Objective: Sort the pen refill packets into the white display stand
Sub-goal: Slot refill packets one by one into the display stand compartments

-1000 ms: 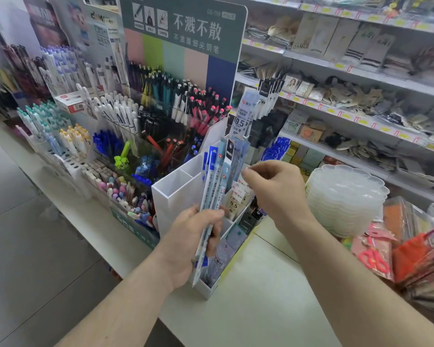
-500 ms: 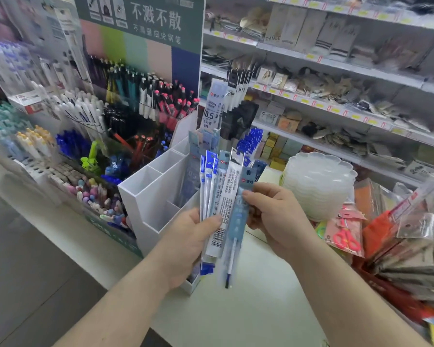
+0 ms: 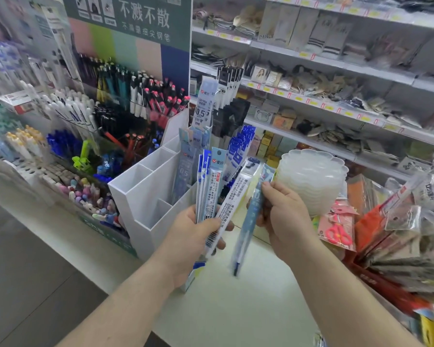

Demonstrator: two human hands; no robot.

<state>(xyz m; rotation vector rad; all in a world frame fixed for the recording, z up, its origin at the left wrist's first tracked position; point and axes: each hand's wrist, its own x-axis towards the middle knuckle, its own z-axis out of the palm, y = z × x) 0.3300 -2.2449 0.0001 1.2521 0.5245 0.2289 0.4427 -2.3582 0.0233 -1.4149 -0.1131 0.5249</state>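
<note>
My left hand (image 3: pixel 188 236) grips a fanned bunch of pen refill packets (image 3: pixel 211 189), blue and white, in front of the white display stand (image 3: pixel 140 194). My right hand (image 3: pixel 283 214) pinches one light blue refill packet (image 3: pixel 248 221) that hangs down to the right of the bunch, apart from it. The stand has several compartments. Its front ones look empty, while its back ones hold upright refill packets (image 3: pixel 188 156). More dark blue packets (image 3: pixel 241 144) stand behind the bunch.
A large pen display (image 3: pixel 105 101) fills the left. A stack of clear scalloped dishes (image 3: pixel 313 176) sits right of my hands. Packaged scissors (image 3: pixel 338 229) and bagged goods (image 3: pixel 406 241) crowd the right. Store shelves (image 3: pixel 336 71) run behind. The white counter (image 3: pixel 236 309) lies below.
My right hand has drawn the light blue packet out of the bunch and moved it right. Before that it reached over the stand. The view has shifted right.
</note>
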